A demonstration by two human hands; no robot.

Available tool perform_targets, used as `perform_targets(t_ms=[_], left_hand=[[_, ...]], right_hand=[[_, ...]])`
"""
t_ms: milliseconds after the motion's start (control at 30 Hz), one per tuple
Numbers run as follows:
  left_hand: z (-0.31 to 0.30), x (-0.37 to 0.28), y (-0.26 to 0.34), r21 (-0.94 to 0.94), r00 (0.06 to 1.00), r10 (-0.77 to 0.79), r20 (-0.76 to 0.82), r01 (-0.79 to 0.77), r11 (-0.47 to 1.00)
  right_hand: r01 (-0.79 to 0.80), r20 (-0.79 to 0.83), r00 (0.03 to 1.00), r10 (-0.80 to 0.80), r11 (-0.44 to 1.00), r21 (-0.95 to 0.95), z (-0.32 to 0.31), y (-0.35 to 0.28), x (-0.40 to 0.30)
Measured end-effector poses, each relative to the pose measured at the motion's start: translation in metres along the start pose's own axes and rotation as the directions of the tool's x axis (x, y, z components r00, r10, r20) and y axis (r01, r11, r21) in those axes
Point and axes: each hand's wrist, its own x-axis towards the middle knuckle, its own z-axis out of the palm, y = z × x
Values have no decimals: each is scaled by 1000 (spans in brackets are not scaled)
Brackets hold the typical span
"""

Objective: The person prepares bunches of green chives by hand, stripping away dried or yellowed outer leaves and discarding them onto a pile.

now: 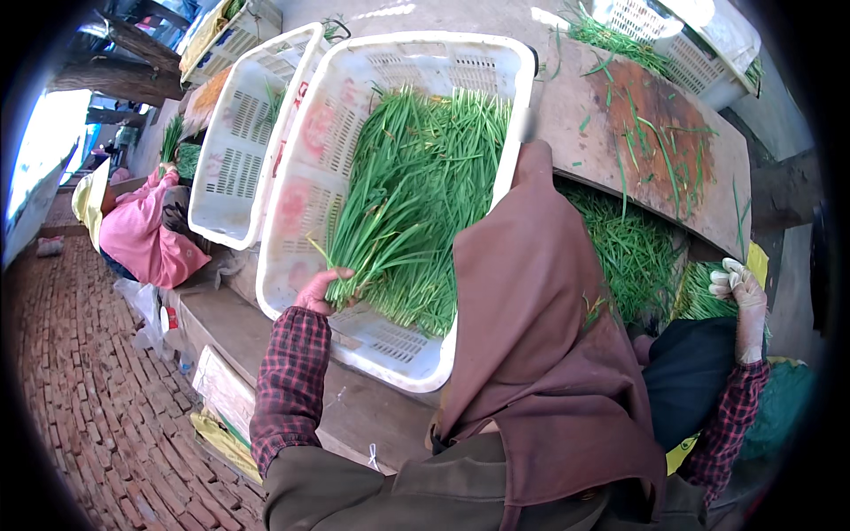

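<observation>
My bare left hand point(324, 291) grips a bunch of green chives point(378, 242) by the pale stem ends, with the leaves fanning away from me. It is inside the near side of a white plastic crate point(292, 192), over a thick layer of chives point(458, 146) that fills much of the crate floor. On the far right, my right hand point(740, 285) wears a pale thin glove. Its fingers are curled beside a stack of chives point(704, 292), stem ends showing; whether they pinch anything is unclear. A brown apron point(531, 285) covers my lap, touching the crate's right rim.
A second white crate point(242, 146) stands left of mine. A stained board point(651, 133) with loose leaves lies over a heap of chives point(617, 245). More crates point(690, 60) stand behind. A person in pink point(149, 232) sits at left, holding chives. Bricks point(99, 372) pave the floor.
</observation>
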Motion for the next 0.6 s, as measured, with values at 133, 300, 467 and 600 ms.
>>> perform_targets(t_ms=[133,300,467,600], left_hand=[[16,-46,-30,-260,989,127,80,-102,960],[95,-99,-62,-447,928,369,51,-309,839],[191,-137,-50,-204,809,588,11,-574,793],[286,-137,-18,-53,665,735,135,-735,676]], right_hand=[[2,400,913,-82,981,196,113,-77,-32],[-335,852,501,-154,873,355,271,-102,-56],[-56,768,594,-239,940,335,342,-121,-66],[-10,542,779,-314,859,512,295,-141,-46]])
